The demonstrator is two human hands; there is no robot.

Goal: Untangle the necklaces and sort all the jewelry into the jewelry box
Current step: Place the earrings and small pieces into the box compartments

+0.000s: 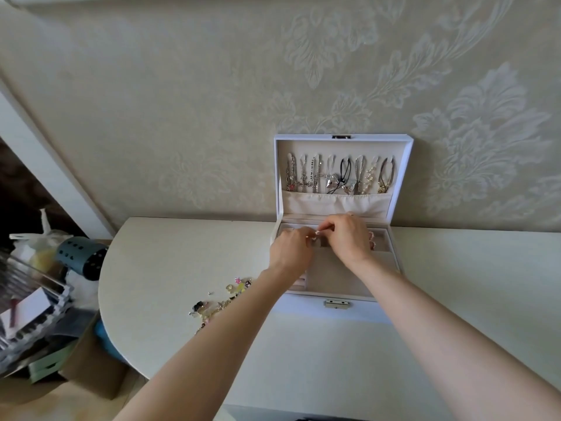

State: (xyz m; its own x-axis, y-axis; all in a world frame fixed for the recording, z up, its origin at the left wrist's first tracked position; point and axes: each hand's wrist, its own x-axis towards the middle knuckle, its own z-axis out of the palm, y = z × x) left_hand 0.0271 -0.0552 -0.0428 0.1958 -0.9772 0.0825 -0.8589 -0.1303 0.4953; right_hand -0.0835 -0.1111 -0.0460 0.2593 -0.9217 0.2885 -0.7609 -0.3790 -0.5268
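A white jewelry box (pixel 337 311) stands open on the table against the wall. Several necklaces (pixel 340 176) hang in a row inside its raised lid. Both my hands hover over the box's back compartments. My left hand (pixel 291 249) and my right hand (pixel 349 238) pinch a small shiny piece of jewelry (pixel 315 235) between their fingertips. A pink item (pixel 371 240) lies in a right compartment. A pile of loose small jewelry (pixel 221 299) lies on the table left of the box, partly hidden by my left forearm.
The white table (pixel 170 253) has a rounded left edge. Beyond that edge, lower down, sit clutter, a teal cylinder (pixel 82 256), clear organizers (pixel 33 302) and a cardboard box (pixel 91 369). Patterned wallpaper rises behind the box.
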